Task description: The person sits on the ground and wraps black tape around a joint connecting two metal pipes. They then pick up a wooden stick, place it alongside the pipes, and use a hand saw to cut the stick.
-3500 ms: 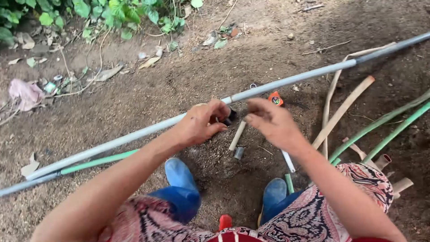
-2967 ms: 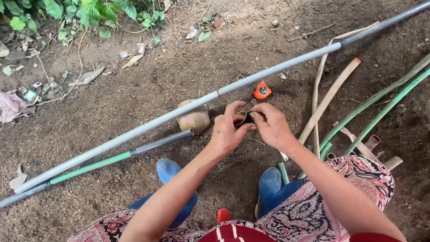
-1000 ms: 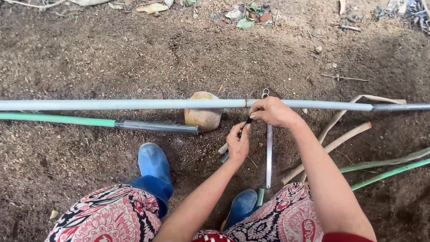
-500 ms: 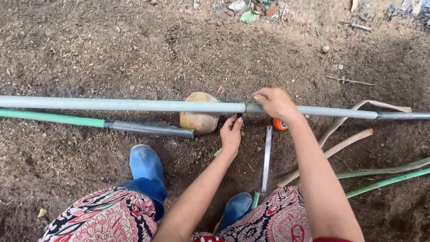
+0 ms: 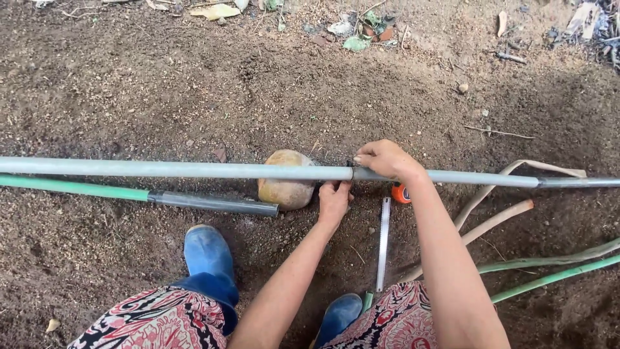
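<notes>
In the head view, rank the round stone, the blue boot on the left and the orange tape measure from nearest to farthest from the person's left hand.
From the left hand:
1. Round stone, just to its left, under the grey pipe.
2. Orange tape measure, to its right, beside the right hand; only a little farther than the stone.
3. Blue boot, down and to the left.
</notes>
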